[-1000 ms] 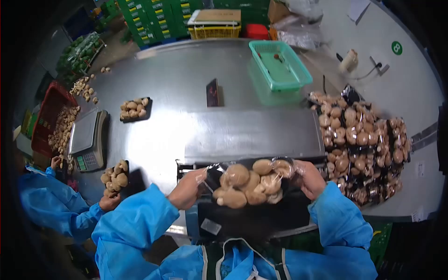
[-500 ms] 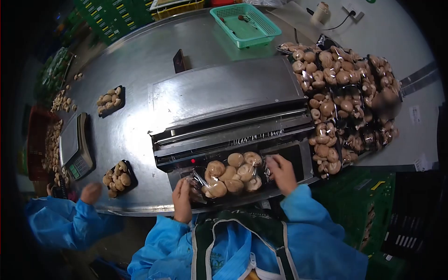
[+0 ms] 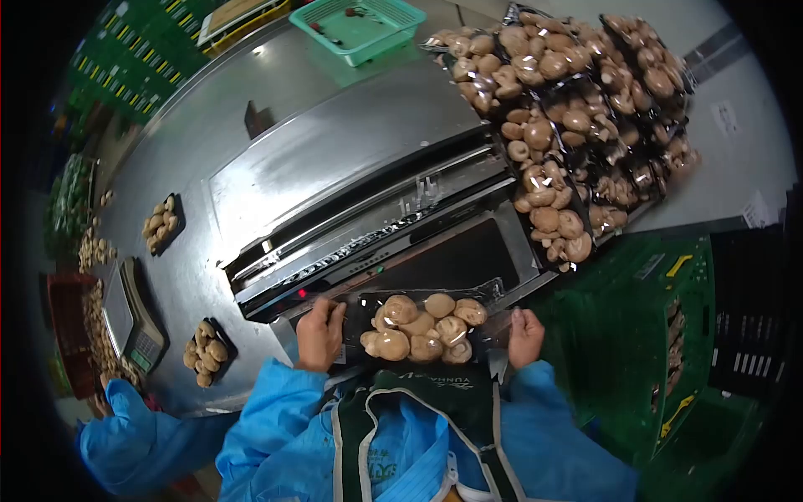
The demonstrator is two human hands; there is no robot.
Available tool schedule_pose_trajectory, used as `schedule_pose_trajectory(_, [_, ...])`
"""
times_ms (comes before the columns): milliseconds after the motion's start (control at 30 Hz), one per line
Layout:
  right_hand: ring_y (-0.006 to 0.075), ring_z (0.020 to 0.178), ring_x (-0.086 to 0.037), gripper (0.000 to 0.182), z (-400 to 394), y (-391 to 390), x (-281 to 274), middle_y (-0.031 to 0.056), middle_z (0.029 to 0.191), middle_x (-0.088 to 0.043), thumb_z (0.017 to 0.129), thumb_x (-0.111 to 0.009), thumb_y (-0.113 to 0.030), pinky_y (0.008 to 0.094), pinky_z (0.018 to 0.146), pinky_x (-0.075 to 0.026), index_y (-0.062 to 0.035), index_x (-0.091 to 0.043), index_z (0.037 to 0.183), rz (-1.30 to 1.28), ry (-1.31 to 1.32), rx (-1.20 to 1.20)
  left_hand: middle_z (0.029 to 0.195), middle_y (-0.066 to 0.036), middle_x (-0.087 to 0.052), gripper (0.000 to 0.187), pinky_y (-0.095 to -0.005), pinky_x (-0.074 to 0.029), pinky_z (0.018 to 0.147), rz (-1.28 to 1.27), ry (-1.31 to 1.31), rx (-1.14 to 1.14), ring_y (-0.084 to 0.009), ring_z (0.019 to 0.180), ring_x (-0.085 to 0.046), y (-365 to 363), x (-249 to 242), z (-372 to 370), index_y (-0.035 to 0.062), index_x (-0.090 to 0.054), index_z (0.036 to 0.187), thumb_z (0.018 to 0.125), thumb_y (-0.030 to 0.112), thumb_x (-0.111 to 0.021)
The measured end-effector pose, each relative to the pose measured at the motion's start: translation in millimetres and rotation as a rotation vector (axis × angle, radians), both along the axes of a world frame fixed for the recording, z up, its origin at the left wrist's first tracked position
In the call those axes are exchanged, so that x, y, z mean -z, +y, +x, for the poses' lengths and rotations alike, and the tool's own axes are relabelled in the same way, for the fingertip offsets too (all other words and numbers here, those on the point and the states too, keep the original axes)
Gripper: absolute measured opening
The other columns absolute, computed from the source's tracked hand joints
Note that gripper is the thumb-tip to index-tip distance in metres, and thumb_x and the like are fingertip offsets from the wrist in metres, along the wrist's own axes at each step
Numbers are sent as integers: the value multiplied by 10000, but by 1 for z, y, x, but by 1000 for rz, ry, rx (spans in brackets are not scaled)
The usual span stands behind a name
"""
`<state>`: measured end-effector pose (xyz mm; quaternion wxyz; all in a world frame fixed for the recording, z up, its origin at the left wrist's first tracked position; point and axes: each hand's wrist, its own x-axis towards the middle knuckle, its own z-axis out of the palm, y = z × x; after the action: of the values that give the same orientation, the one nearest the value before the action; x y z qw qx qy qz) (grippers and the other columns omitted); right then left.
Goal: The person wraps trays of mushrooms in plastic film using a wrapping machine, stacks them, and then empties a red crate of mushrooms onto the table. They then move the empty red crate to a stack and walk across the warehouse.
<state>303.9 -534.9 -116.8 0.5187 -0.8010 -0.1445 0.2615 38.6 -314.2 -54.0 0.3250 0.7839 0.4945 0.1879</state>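
Note:
A black tray of brown mushrooms, covered in clear plastic film, is held in front of my apron, at the near edge of the wrapping machine. My left hand grips the film at the tray's left end, its fingers closed. At the other end, my right hand pinches the film between thumb and fingers, a little away from the tray. The film looks stretched out to both sides. On the machine's front a red light glows near my left hand.
Several wrapped mushroom trays are piled at the right. Two unwrapped trays sit on the left of the metal table, near a scale. A green basket stands at the back, green crates at right. A co-worker's blue sleeve shows at lower left.
The mushroom tray has come off the machine's front towards my body, with both hands on its film. My right hand has moved lower. The view has turned, and the co-worker's hand has drawn back left.

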Motion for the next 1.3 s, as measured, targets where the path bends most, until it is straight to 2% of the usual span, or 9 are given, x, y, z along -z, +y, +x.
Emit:
schedule_pose_trajectory(100, [74,632,-448,189,-26,11,45,36,662,-546,899,-489,-117,263,584,-408,15,-569,790,-43,-240,57,646,-173,-576,111,-429,-457,517,176,217,190,-354,589,-582,16,4,26,43,-517,798,816,136,-576])
schedule_pose_trajectory(267, [121,711,-542,131,-54,24,23,47,817,-600,852,-561,-139,279,663,-468,-16,-594,881,532,732,-93,674,-108,-586,55,-392,-470,535,218,196,538,-264,606,-599,-11,22,57,48,-525,804,788,86,-562])
schedule_pose_trajectory(333, [127,745,-547,137,-55,23,4,56,850,-596,854,-558,-148,285,683,-474,-20,-585,894,589,970,-299,746,-28,-591,36,-310,-485,656,-960,-572,169,-138,739,-601,-25,21,62,49,-551,839,837,83,-538])
schedule_pose_trajectory(433, [136,795,-555,148,-54,21,-23,68,900,-591,858,-555,-161,294,713,-484,-25,-571,914,554,1159,-601,1098,-68,-561,265,-292,-434,889,-1416,-1130,297,-150,1005,-547,-44,14,48,41,-512,1131,889,149,-532])
schedule_pose_trajectory(633, [154,897,-571,175,-25,33,-57,92,999,-581,866,-547,-187,312,773,-503,-35,-543,954,211,725,-1060,1232,-157,-505,441,-373,-366,1002,-2026,-778,130,-265,1152,-485,-57,-16,18,60,-496,1228,822,210,-579])
schedule_pose_trajectory(733, [200,933,-584,246,19,80,-95,138,1061,-588,814,-580,-134,344,881,-447,-17,-566,1030,76,421,-775,1209,-150,-521,410,-366,-376,985,-1858,-813,354,-263,1121,-501,-49,-39,11,52,-510,1207,830,204,-565])
schedule_pose_trajectory(900, [301,1180,-451,667,-47,168,-220,165,1337,-410,832,-605,-300,360,997,-353,-24,-309,1361,67,413,-1946,1172,-139,-549,364,-355,-393,955,-1389,-686,535,-260,1069,-529,-48,-63,12,39,-534,1173,844,194,-541])
schedule_pose_trajectory(1133, [107,716,-575,677,24,97,-167,102,1096,-582,797,-649,-153,221,612,-468,-64,-306,1374,-145,716,-1416,1028,-114,-623,308,-321,-427,857,-929,-531,337,-249,895,-582,-34,-66,-7,8,-583,1082,885,209,-459])
schedule_pose_trajectory(1300, [69,739,-560,493,79,80,-121,52,943,-608,800,-638,-145,201,605,-456,12,-458,1231,387,755,-751,973,-101,-581,295,-305,-429,808,-309,-916,-555,-161,853,-548,-16,-46,-43,-3,-521,1093,937,227,-423])
